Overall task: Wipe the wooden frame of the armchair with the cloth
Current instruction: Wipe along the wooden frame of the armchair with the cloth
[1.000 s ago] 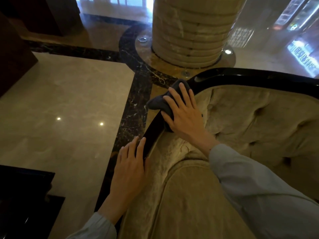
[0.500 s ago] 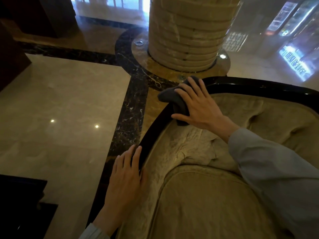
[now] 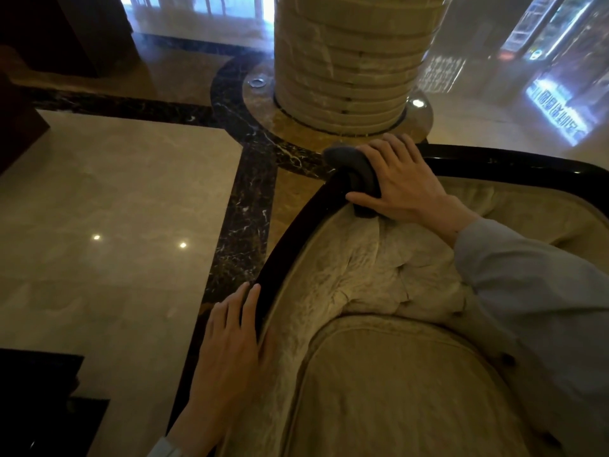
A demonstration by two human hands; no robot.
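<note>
Right hand: the right hand presses a dark grey folded cloth onto the frame; its grip is clenched around the cloth, fingers spread over the top and thumb along the inner edge.
Cloth position: draped over the rounded corner where the side rail meets the back rail, touching the wood on both faces.
Frame: the glossy dark wooden frame of the armchair runs in a curve from the lower left up to the corner, then right along the back.
Left hand: the left hand lies flat on the lower end of the side rail, grip released, fingers extended along the wood, holding nothing.
Upholstery: beige tufted fabric upholstery fills the area inside the frame.
Sleeve: a light grey-blue sleeve covers the right forearm.
Surroundings: a polished marble floor and a ribbed beige stone column stand beyond the corner.
</note>
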